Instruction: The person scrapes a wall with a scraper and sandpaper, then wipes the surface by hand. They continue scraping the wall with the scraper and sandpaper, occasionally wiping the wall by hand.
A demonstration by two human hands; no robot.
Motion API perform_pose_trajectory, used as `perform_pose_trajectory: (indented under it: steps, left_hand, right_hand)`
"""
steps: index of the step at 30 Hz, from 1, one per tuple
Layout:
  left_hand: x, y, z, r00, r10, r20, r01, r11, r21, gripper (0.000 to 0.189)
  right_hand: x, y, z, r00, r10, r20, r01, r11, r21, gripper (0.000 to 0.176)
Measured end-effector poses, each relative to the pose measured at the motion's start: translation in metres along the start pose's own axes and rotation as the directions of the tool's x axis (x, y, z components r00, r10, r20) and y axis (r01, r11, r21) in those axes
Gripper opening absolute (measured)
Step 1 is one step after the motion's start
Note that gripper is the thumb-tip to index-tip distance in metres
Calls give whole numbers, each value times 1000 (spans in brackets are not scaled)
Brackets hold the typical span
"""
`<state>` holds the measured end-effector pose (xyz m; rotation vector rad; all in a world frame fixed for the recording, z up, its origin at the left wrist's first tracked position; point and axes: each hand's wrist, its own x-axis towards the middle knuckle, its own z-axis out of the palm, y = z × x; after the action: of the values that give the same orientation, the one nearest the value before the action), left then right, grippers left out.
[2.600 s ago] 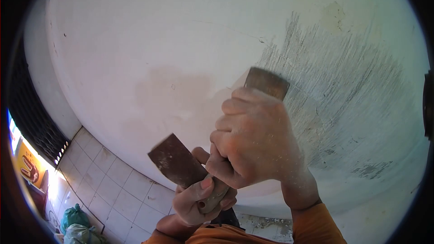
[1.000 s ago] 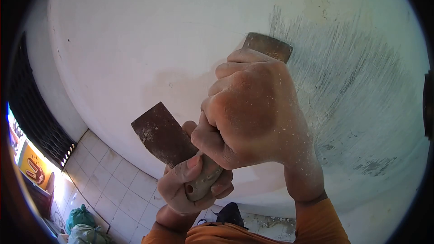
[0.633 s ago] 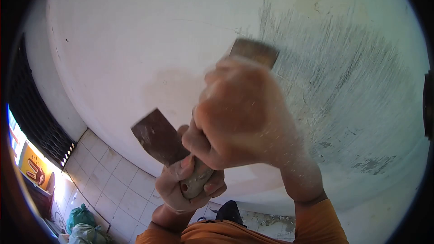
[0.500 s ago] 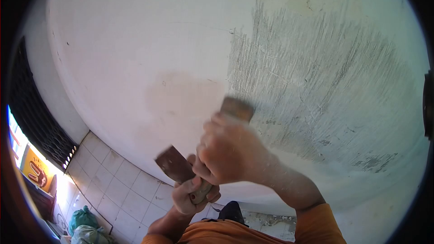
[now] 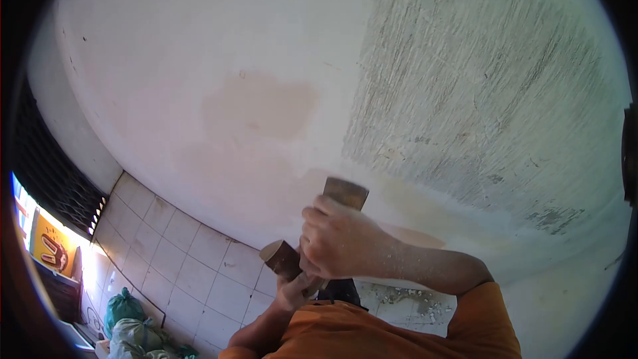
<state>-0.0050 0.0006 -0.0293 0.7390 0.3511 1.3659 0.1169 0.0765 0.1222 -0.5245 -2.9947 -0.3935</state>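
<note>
Showing tied bags on the floor, hiding contents. Clamping right fingers on the upper scraper before the wall, pointing it upward, slightly rightward. Clamping left fingers on the lower scraper, slanting its long axis up-left.

One camera, worn on the person's head, looks forward and down. The wall fills most of the view at close range, and its foot runs aslant above the tiled floor at lower left. The left hand and right hand show low, near the middle, above the orange shirt at the bottom edge. Curved black corners frame the wide view.
</note>
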Motion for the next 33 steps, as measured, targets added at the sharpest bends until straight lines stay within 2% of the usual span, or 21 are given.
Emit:
perform_pose_trajectory:
  steps: [2,3,6,7,13,15,19,22,25,27,28,30,33]
  left_hand:
    - [16,4,9,991,110,73,-109,994,-17,24]
    - [20,7,12,995,56,83,-52,998,-42,25]
    - [19,0,2,993,-93,74,105,980,-168,27]
    - [20,-6,5,999,-51,12,52,987,-154,28]
    - [28,-10,4,1000,-18,16,21,980,-195,27]
    - [26,-14,4,1000,-28,-7,26,975,-220,37]
    - [24,1,16,999,-38,-29,33,984,-177,43]
    - [26,4,23,998,-60,7,60,971,-231,23]
    - [30,9,21,997,-63,50,72,972,-224,23]
    - [27,0,20,996,-81,38,89,945,-316,25]
    - [26,-3,19,996,-83,32,89,928,-362,26]
    - [25,-7,18,995,-100,24,102,934,-342,28]
    - [30,4,19,991,-131,23,131,932,-338,30]
  right_hand:
    - [4,6,-4,999,44,-18,-44,999,-9,29]
    - [4,10,3,995,61,-80,-61,998,0,29]
    - [-1,15,13,995,92,-48,-92,996,10,27]
    - [0,15,15,993,87,-75,-88,996,-13,27]
    - [-5,14,26,971,100,-219,-111,993,-40,24]
    - [-8,16,28,964,97,-248,-104,994,-17,24]
    - [-8,16,16,973,124,-195,-129,992,-13,24]
    - [-10,16,11,975,147,-165,-148,989,8,24]
    - [-6,18,10,976,131,-173,-136,991,-15,24]
    - [-4,20,5,977,135,-163,-135,991,7,24]
    - [-6,17,7,982,139,-126,-139,990,9,25]
    - [-8,17,12,990,126,-63,-127,992,-12,26]
    - [-3,17,9,983,130,-127,-136,990,-41,26]
